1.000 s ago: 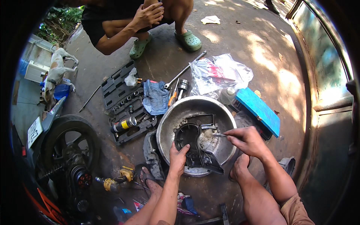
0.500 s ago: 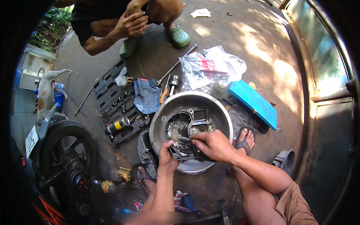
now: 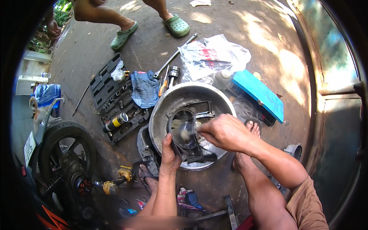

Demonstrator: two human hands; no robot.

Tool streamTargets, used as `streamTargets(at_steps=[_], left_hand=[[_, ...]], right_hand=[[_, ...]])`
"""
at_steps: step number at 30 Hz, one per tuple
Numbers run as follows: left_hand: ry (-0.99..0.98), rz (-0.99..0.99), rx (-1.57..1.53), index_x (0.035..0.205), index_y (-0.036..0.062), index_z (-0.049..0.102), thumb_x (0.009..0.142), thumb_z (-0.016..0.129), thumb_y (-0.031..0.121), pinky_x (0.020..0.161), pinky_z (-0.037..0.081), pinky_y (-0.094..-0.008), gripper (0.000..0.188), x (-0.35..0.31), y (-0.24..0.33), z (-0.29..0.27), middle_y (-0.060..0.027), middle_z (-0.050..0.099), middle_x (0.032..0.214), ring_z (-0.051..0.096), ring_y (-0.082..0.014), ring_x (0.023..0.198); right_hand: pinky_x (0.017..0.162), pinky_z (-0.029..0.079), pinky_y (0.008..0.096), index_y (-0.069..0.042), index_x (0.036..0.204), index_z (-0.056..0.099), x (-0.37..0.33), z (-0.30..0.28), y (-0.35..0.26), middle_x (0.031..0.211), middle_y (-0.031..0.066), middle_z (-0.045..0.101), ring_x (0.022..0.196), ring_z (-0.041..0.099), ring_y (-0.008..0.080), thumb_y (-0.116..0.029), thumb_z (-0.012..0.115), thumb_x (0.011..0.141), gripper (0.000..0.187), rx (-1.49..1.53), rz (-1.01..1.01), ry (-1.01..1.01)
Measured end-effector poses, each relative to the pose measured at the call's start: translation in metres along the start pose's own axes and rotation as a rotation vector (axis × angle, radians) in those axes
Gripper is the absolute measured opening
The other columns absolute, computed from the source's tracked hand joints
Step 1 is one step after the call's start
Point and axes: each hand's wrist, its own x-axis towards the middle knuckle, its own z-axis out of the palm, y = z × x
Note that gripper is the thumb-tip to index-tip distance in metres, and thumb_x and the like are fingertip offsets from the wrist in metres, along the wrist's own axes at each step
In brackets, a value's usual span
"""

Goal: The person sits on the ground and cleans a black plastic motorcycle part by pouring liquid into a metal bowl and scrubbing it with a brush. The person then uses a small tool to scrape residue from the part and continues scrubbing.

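Note:
A round metal basin (image 3: 168,103) sits on the concrete between my feet. My left hand (image 3: 169,153) grips the lower left edge of a dark engine casing (image 3: 190,150) held tilted over the basin. My right hand (image 3: 222,132) is closed on a small brush (image 3: 186,133) and presses it against the round opening of the casing. More dark metal parts (image 3: 201,109) lie inside the basin behind the casing.
An open black socket tool case (image 3: 115,101) and a striped blue rag (image 3: 145,89) lie left of the basin. A long wrench (image 3: 174,55), a plastic bag (image 3: 212,53) and a blue box (image 3: 258,94) lie behind. Another person's green clogs (image 3: 176,25) stand beyond. A motorcycle wheel (image 3: 63,153) is at left.
The view has dropped closer to the basin. My right hand moved from the casing's right side onto its opening with the brush. The other person stood up from crouching.

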Motion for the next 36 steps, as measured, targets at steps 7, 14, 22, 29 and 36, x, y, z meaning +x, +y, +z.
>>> streamTargets(at_steps=[7, 14, 22, 29, 36], left_hand=[[-0.005, -0.048, 0.087, 0.125, 0.0041, 0.059, 0.096, 0.054, 0.049, 0.086, 0.056, -0.0361, 0.054, -0.001, 0.024, 0.013, -0.009, 0.07, 0.111, 0.068, -0.0203, 0.099], [-0.038, -0.092, 0.076, 0.127, 0.0041, 0.057, 0.097, 0.05, 0.052, 0.077, 0.06, -0.0369, 0.057, -0.004, 0.017, 0.009, -0.0114, 0.07, 0.108, 0.071, -0.0227, 0.088], [0.048, -0.051, 0.132, 0.125, 0.0052, 0.057, 0.098, 0.052, 0.051, 0.076, 0.06, -0.0403, 0.054, 0.006, 0.016, 0.003, -0.012, 0.07, 0.106, 0.071, -0.0236, 0.085], [0.142, -0.126, 0.085, 0.12, 0.0046, 0.06, 0.096, 0.048, 0.057, 0.07, 0.06, -0.0384, 0.059, 0.001, 0.015, 0.003, -0.0137, 0.071, 0.096, 0.071, -0.0262, 0.077], [0.2, -0.078, 0.1, 0.122, 0.0051, 0.059, 0.097, 0.047, 0.057, 0.074, 0.059, -0.0392, 0.058, -0.004, 0.015, 0.006, -0.0122, 0.07, 0.099, 0.07, -0.0255, 0.081]], right_hand=[[0.06, 0.054, 0.0465, -0.007, 0.078, 0.068, 0.007, 0.029, -0.007, 0.064, 0.0172, 0.064, 0.065, 0.067, 0.037, -0.017, 0.063, 0.082, 0.012, 0.048, -0.21, -0.04], [0.061, 0.055, 0.0464, -0.006, 0.083, 0.069, 0.018, 0.03, 0.007, 0.069, 0.0192, 0.066, 0.068, 0.068, 0.0377, -0.018, 0.062, 0.085, 0.015, -0.024, -0.107, 0.186], [0.066, 0.054, 0.0502, -0.006, 0.086, 0.071, -0.031, 0.024, -0.01, 0.071, 0.0196, 0.066, 0.071, 0.067, 0.0391, -0.02, 0.063, 0.088, 0.016, 0.147, -0.058, 0.036], [0.067, 0.054, 0.0483, -0.006, 0.085, 0.068, -0.02, 0.055, -0.012, 0.077, 0.0166, 0.068, 0.075, 0.068, 0.0371, -0.02, 0.061, 0.089, 0.017, 0.291, -0.217, 0.091], [0.069, 0.054, 0.0493, -0.006, 0.086, 0.067, -0.023, 0.055, -0.012, 0.078, 0.0158, 0.068, 0.077, 0.068, 0.0388, -0.021, 0.06, 0.09, 0.017, 0.128, -0.168, 0.017]])
